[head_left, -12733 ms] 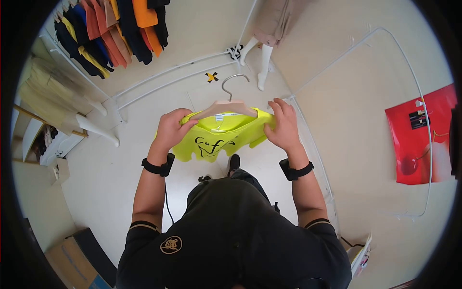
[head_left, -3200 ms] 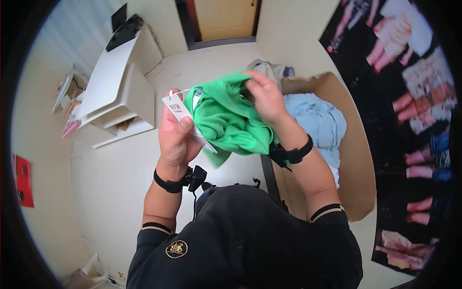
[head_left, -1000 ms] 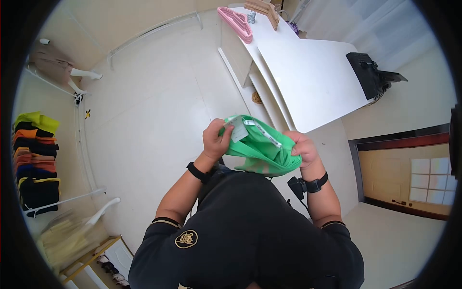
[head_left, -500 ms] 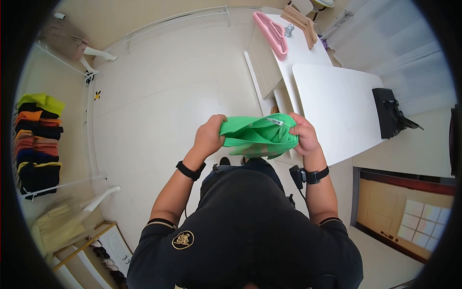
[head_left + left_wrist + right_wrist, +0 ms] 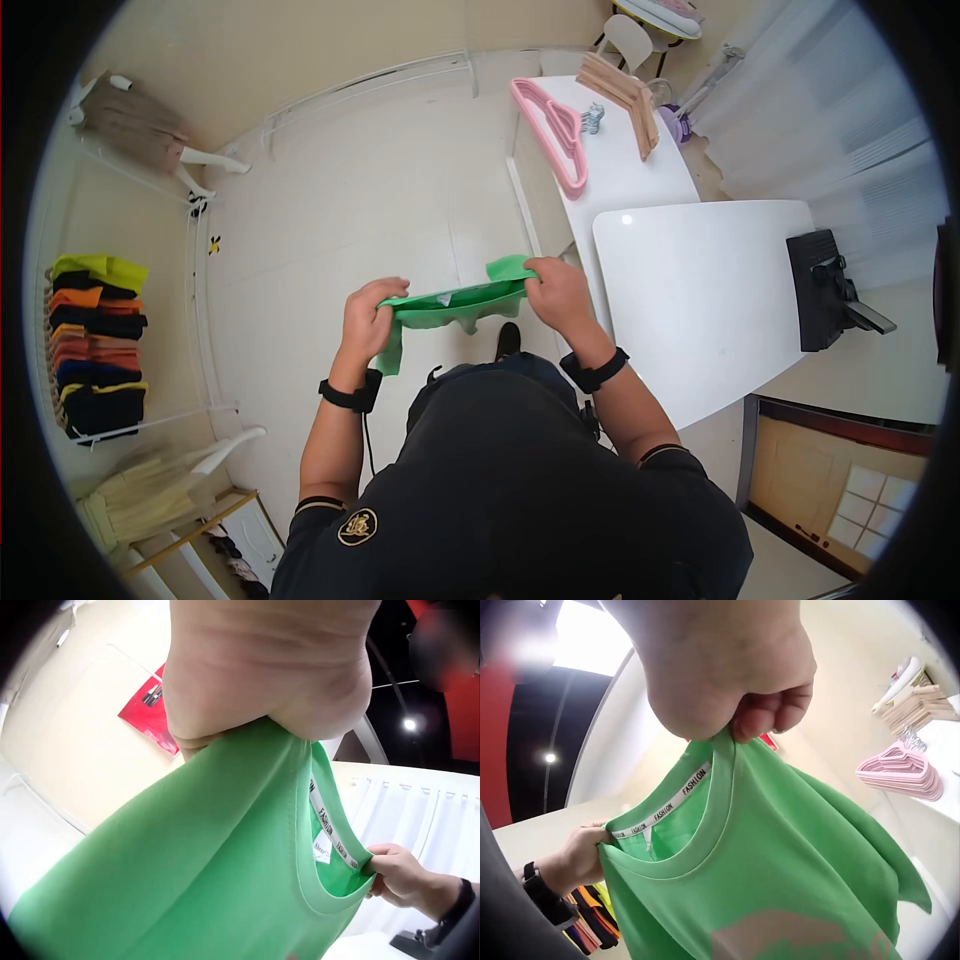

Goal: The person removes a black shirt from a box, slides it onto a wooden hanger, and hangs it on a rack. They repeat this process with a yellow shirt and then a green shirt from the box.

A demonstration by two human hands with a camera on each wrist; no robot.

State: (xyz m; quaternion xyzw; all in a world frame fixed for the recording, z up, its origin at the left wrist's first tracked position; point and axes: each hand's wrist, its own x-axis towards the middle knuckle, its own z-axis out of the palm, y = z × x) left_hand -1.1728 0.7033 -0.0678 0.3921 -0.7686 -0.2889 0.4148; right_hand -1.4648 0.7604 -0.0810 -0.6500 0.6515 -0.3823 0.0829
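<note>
A green T-shirt [image 5: 455, 312] hangs stretched between my two hands in the head view. My left hand [image 5: 368, 322] grips it at one shoulder, beside the neckline. At the other side of the collar, my right hand [image 5: 560, 295] pinches the fabric with curled fingers. The right wrist view shows the round collar [image 5: 720, 795] and, inside it, a white neck tape [image 5: 676, 801] printed FASHION. A dull pinkish print [image 5: 780, 934] lies on the shirt's front. In the left wrist view, a small white label [image 5: 322, 846] shows inside the neck opening.
A white counter [image 5: 700, 300] stands at the right, with pink hangers [image 5: 552, 135] and wooden hangers [image 5: 625, 100] on its far part and a black monitor [image 5: 815, 290] at its right edge. Folded-looking coloured clothes [image 5: 100, 345] hang on a left rack. A door [image 5: 840, 480] is at lower right.
A yellow-green T-shirt on a hanger was held first, then the green T-shirt, bunched above a carton of clothes. My hands have since drawn apart, stretching its neckline, and the view has turned.
</note>
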